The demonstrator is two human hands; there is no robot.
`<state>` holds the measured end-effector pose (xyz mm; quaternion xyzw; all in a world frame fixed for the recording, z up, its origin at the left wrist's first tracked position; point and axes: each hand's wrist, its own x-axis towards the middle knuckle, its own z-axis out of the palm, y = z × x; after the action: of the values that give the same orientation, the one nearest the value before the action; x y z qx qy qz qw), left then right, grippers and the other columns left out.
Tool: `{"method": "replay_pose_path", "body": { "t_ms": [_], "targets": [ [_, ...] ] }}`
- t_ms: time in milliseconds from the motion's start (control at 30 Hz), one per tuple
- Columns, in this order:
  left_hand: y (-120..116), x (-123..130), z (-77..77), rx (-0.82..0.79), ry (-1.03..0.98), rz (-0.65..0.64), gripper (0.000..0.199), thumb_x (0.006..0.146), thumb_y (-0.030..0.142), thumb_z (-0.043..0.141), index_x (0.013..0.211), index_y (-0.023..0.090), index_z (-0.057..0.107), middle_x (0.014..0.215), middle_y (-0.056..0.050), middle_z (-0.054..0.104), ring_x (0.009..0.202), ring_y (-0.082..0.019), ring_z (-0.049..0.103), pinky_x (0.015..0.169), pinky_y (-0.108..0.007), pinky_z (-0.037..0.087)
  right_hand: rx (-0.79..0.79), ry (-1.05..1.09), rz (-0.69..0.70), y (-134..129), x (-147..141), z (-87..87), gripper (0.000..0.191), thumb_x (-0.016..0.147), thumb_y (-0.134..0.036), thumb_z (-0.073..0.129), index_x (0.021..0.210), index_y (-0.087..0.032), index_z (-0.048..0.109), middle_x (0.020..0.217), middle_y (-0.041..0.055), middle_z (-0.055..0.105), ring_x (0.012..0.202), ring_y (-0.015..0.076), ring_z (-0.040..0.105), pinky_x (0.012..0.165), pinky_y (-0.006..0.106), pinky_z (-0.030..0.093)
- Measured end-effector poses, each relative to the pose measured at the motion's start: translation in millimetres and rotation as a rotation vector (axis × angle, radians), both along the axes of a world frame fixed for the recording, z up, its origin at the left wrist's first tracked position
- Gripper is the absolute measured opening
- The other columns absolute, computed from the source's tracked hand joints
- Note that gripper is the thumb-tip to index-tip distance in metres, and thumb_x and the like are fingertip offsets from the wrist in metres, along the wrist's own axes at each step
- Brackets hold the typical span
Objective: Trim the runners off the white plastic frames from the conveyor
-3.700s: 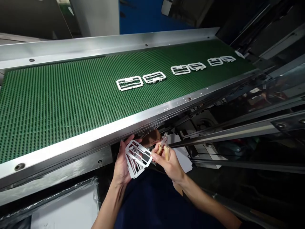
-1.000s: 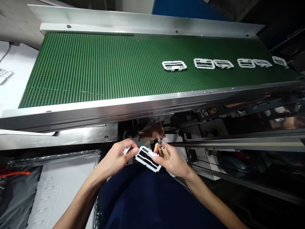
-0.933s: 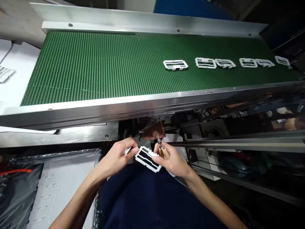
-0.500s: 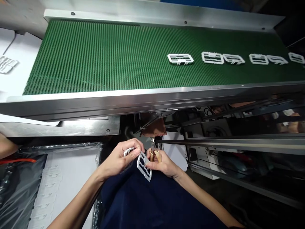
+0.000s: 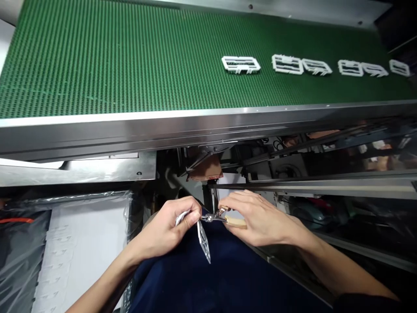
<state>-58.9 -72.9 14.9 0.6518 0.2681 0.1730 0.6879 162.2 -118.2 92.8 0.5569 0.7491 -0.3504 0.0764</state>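
Note:
My left hand [image 5: 177,224] is closed on white plastic frames, pinched between thumb and fingers. One frame [image 5: 203,243] hangs edge-on below the thumb, and part of another pokes out above the palm. My right hand [image 5: 257,217] grips a pair of cutting pliers [image 5: 236,222] with yellowish handles, which stand spread apart. The pliers' jaws point left and meet the upper end of the hanging frame beside my left thumb. Whether the jaws touch the plastic I cannot tell, since the fingertips partly hide the spot.
Beyond my hands runs a green conveyor belt [image 5: 130,65] with a metal side rail [image 5: 163,130]. Several white plastic frames [image 5: 241,64] lie along its right half. At lower left is a plastic-lined box [image 5: 97,243] with pale parts inside. Metal bars [image 5: 325,187] cross at right.
My right hand has let go of the frame, swung round to the right and brought the pliers' jaws to it. The frame has turned edge-on. The view has shifted slightly.

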Motion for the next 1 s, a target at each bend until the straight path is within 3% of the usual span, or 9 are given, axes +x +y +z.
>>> {"method": "replay_pose_path", "body": {
  "t_ms": [267,567,700,833,1000],
  "targets": [
    [1.9,8.0,4.6,0.026,0.093,-0.026,0.027,0.092,0.037,0.039,0.073,0.019,0.047,0.071,-0.001,0.051,0.066,-0.015,0.044,0.061,-0.027,0.033,-0.050,-0.141,0.162,12.4,3.8,18.3,0.026,0.075,-0.023,0.053,0.100,-0.020,0.056,0.089,0.0059,0.059,0.086,0.0213,0.054,0.077,0.034,0.037],
    [6.5,18.7,9.7,0.043,0.114,-0.055,0.029,0.093,0.037,0.038,0.071,0.019,0.044,0.068,0.001,0.046,0.063,-0.014,0.040,0.059,-0.026,0.032,-0.021,-0.249,0.296,25.3,4.9,27.9,0.020,0.076,-0.026,0.051,0.094,-0.018,0.056,0.088,0.0070,0.059,0.083,0.0228,0.055,0.078,0.036,0.036],
    [8.9,21.2,13.6,0.054,0.121,-0.100,0.026,0.093,0.033,0.038,0.072,0.018,0.044,0.068,0.003,0.045,0.063,-0.013,0.039,0.059,-0.026,0.031,0.018,-0.305,0.397,34.2,4.7,36.6,0.019,0.079,-0.029,0.048,0.092,-0.018,0.057,0.078,0.0058,0.060,0.072,0.0217,0.055,0.070,0.034,0.035],
    [9.6,24.3,12.7,0.028,0.117,-0.124,0.027,0.093,0.033,0.038,0.072,0.018,0.044,0.067,0.004,0.043,0.063,-0.013,0.037,0.058,-0.026,0.031,0.004,-0.321,0.448,43.9,1.9,40.6,0.015,0.080,-0.030,0.048,0.081,-0.019,0.059,0.061,0.0016,0.055,0.054,0.0167,0.050,0.055,0.029,0.026],
    [6.3,26.6,5.2,-0.079,0.093,-0.102,0.029,0.093,0.037,0.039,0.072,0.018,0.044,0.069,0.003,0.043,0.064,-0.012,0.037,0.059,-0.026,0.031,-0.081,-0.278,0.402,48.6,5.4,37.7,0.014,0.077,-0.027,0.049,0.069,-0.019,0.057,0.052,-0.0006,0.050,0.044,0.0116,0.040,0.050,0.026,0.018]
  ]
}}
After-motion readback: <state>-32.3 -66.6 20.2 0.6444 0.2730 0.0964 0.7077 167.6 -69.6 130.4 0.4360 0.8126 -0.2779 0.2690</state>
